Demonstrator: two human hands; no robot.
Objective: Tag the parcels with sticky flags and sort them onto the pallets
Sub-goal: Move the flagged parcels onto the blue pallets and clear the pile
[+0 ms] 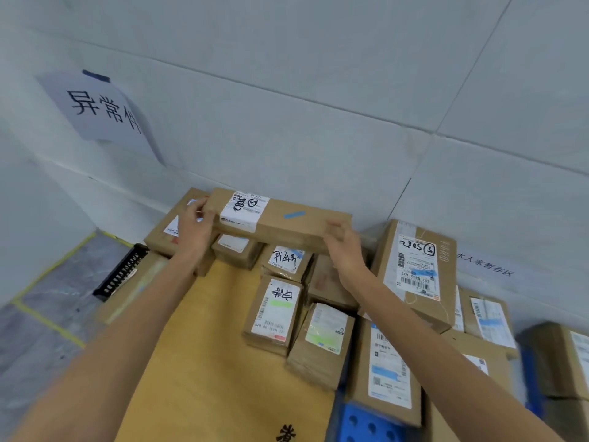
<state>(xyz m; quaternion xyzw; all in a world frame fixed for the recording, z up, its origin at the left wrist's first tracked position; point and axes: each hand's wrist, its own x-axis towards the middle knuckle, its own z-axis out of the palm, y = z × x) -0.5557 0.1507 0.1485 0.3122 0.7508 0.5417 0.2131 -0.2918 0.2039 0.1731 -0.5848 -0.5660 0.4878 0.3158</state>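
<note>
- A long cardboard parcel (306, 229) is being held up at the far side, close to the wall and roughly level, right over a bunch of smaller boxes.
- Its left end is gripped by the left hand (194, 226), fingers curled over the top edge. The right end is gripped the same way by the right hand (342, 247).
- A blue sticky flag (294, 215) is stuck on top of it, just right of a white shipping label (244, 209) that's been scribbled on in black marker.
- Nearer, two small boxes can be seen side by side, a left small box (277, 309) and a right small box (325, 338), each with a green strip on its label.
- A big box (417, 269) is propped at a tilt on the right, with a blue strip on its label.
- A yellow cardboard sheet (207, 346) is spread under the pile, and a bit of blue pallet (363, 422) can be seen at the near right.
- A black tray (122, 272) is parked on the left, beside yellow tape lines (47, 317) on the floor.
- A paper sign (95, 106) is taped to the wall, far left.
</note>
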